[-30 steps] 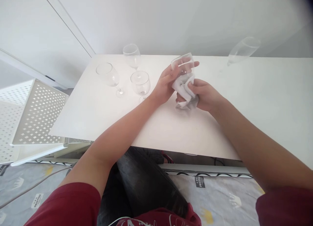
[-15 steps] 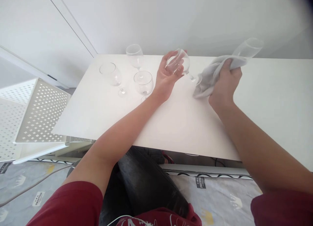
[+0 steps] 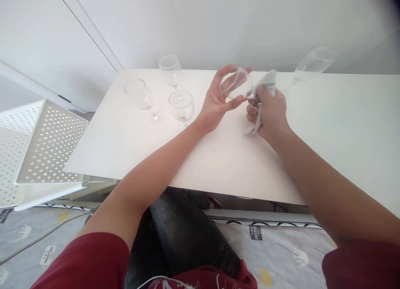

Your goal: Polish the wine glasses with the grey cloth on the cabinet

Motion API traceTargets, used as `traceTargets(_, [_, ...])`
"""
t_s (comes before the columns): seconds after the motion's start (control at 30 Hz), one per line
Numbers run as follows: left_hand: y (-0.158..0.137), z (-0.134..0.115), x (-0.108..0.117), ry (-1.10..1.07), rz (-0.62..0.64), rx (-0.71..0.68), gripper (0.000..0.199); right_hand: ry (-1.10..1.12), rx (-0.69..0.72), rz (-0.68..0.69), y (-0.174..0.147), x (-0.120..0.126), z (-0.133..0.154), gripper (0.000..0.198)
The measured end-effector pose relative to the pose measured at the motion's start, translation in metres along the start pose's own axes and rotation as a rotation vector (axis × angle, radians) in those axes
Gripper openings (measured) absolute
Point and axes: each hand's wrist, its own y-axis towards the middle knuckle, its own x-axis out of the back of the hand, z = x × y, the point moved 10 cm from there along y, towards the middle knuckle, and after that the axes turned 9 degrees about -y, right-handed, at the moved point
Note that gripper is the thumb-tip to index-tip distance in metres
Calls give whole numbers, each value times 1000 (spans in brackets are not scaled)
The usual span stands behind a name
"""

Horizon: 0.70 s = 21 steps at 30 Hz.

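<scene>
My left hand is wrapped round the bowl of a wine glass, which is tilted with its rim toward the left. A pale grey cloth is bunched in my right hand, whose fingers close over the stem end of that glass. The glass's foot is hidden by the cloth and fingers. Left of my left hand stand three more wine glasses, the nearest glass, one at the back and one farther left.
Behind my right hand, another clear glass stands near the wall on the white table. A white perforated metal unit is beside the table's left end. Below the front edge lies a patterned grey fabric.
My right hand has moved left with the cloth and closed round the stem end of the held glass. My left hand and the glass have shifted slightly right.
</scene>
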Motion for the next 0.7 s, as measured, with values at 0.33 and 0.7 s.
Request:
traceTargets(0.33, [1,-6,10,263,105,-130,39,-92,58,0,-7,1,11,32])
traceTargets(0.7, [6,0,18,194,91,-126,36,-420,542,-141,-28,-2,56,19])
